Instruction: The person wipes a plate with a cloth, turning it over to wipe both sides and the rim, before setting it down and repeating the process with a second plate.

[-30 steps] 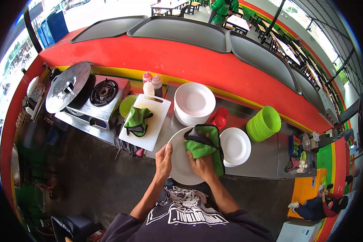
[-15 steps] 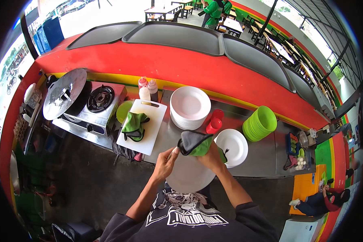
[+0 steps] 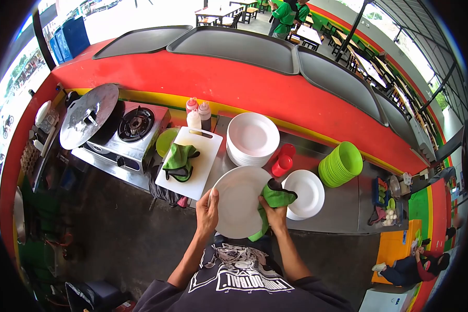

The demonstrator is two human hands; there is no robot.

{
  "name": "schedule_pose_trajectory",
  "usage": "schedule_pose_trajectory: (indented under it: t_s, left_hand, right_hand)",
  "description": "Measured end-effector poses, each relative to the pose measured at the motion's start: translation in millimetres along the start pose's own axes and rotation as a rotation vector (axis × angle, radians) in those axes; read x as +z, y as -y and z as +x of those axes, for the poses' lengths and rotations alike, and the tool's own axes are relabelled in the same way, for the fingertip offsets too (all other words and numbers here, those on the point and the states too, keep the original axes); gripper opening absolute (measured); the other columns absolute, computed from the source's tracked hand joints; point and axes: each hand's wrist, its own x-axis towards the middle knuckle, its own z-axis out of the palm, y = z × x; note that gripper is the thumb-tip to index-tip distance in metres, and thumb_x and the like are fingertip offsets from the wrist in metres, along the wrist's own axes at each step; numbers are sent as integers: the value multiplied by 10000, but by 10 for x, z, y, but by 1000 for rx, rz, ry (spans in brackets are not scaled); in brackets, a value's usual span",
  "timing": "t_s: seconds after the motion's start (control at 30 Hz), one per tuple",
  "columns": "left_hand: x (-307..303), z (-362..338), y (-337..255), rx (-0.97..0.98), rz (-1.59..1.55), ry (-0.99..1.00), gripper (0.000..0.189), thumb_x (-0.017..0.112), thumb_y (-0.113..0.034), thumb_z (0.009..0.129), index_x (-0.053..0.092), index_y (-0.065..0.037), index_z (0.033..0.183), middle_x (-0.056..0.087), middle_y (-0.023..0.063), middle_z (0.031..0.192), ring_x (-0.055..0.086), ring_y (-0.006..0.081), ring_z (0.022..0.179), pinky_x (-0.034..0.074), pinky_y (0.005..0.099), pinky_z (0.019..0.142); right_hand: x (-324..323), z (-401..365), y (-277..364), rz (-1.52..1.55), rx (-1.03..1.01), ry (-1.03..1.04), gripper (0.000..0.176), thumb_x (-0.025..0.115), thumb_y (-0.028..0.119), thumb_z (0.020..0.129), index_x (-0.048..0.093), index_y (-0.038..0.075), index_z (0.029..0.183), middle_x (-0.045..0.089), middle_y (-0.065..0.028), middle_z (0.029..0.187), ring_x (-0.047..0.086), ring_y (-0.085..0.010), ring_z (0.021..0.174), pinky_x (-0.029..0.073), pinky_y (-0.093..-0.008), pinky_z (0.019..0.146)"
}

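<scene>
A white plate [image 3: 237,200] is held up in front of my chest, just off the counter's near edge. My left hand [image 3: 207,210] grips its left rim, thumb on top. At the right rim, my right hand [image 3: 275,214] is closed on a green and dark cloth [image 3: 278,196], which hangs down along the plate's edge. Beyond the held plate stands a tall stack of white plates [image 3: 252,136]. A smaller pile of white plates [image 3: 305,192] sits to the right of my right hand.
Behind lie red cups [image 3: 283,164] and stacked green bowls [image 3: 341,164]. On the left, a second cloth [image 3: 180,160] rests on a white cutting board [image 3: 207,151], near squeeze bottles [image 3: 194,118] and a gas stove [image 3: 127,132]. Black trays [image 3: 234,47] line the red ledge. A person [image 3: 413,266] sits at right.
The plate has come up and tilted, its face now uncovered. My right hand and the cloth moved from over its far edge to the right rim. The view shifted slightly.
</scene>
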Motion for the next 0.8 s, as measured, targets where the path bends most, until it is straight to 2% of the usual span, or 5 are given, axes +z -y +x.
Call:
schedule_pose_trajectory:
  t_s: [0.27,0.37,0.5,0.63,0.8]
  left_hand:
    - [-3,139,-289,22,325,434,438,528,-380,1013,652,33,1086,390,-27,595,359,66,583,308,303,491]
    - [-2,174,-326,49,301,411,394,552,-337,1007,658,36,1076,365,-4,573,353,62,570,305,289,489]
    - [-11,148,-194,85,117,141,364,564,-304,1008,657,38,1089,416,-48,633,355,46,608,288,250,517]
    - [28,51,19,109,-53,-139,418,498,-340,1037,650,46,1093,470,-79,729,360,23,674,288,200,589]
    - [227,-29,334,122,-161,-311,384,480,-339,1045,623,14,994,468,-67,755,378,23,699,311,202,603]
  right_hand:
    - [-340,443,453,-682,-281,607,567,804,183,725,567,51,1223,631,-127,1163,599,-289,1095,469,-392,933]
    - [-262,510,543,-423,-144,513,575,800,151,703,570,72,1225,632,-127,1151,599,-293,1090,470,-396,932]
    - [-142,404,353,-346,-357,50,435,796,155,758,614,-19,1113,680,-159,1053,650,-303,989,503,-384,853]
    - [126,159,184,10,-69,-81,370,786,193,824,630,-23,1080,674,-123,1028,644,-254,919,494,-380,850]
    - [383,-123,-12,168,6,-266,510,759,139,854,519,-9,1279,593,-106,1198,550,-205,1102,430,-350,969]
